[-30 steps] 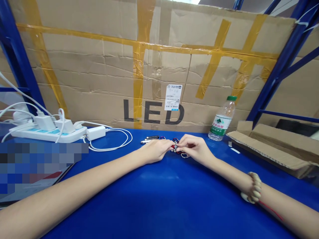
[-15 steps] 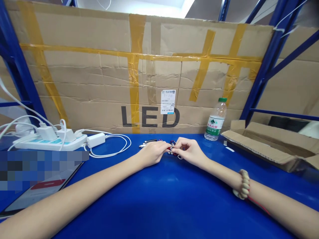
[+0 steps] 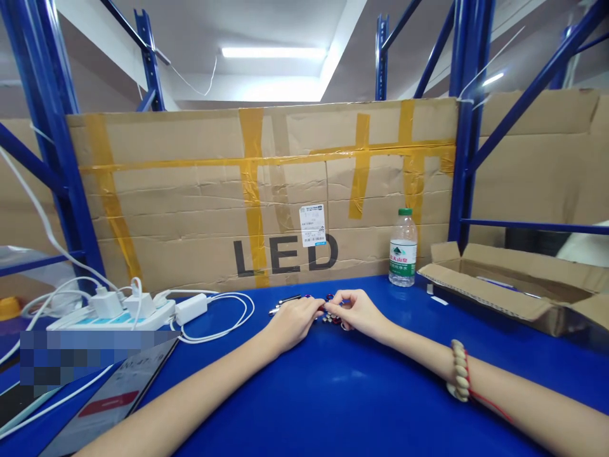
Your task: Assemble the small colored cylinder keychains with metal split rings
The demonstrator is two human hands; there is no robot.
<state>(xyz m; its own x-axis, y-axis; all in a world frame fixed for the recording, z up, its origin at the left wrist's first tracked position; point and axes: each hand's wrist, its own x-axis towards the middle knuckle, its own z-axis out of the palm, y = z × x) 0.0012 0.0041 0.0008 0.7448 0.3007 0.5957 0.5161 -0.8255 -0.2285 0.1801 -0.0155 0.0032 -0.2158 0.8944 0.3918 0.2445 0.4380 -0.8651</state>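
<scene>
My left hand (image 3: 294,322) lies palm down over the table, its fingers bent and closed toward my right hand (image 3: 358,312). The right hand is in a pinch, thumb against forefinger. The fingertips of both hands meet at a small, shiny dark red piece (image 3: 322,306), mostly covered by the fingers and too small to name. Around and below the fingertips lie several small silver, red and blue metallic pieces (image 3: 329,318). Just behind the left hand are slim pens (image 3: 288,299), one black and one silvery, partly hidden by it.
A water bottle (image 3: 402,251) stands behind the right hand, with an open cardboard box (image 3: 504,301) farther right. On the left are a power strip (image 3: 162,312), a white adapter (image 3: 191,309) with looped cable, and a tablet (image 3: 118,387). A large LED carton (image 3: 200,209) closes off the back.
The camera view has tilted upward, so more ceiling shows and the table sits lower in view. Both hands stay together at the small pieces, with the fingers shifted slightly.
</scene>
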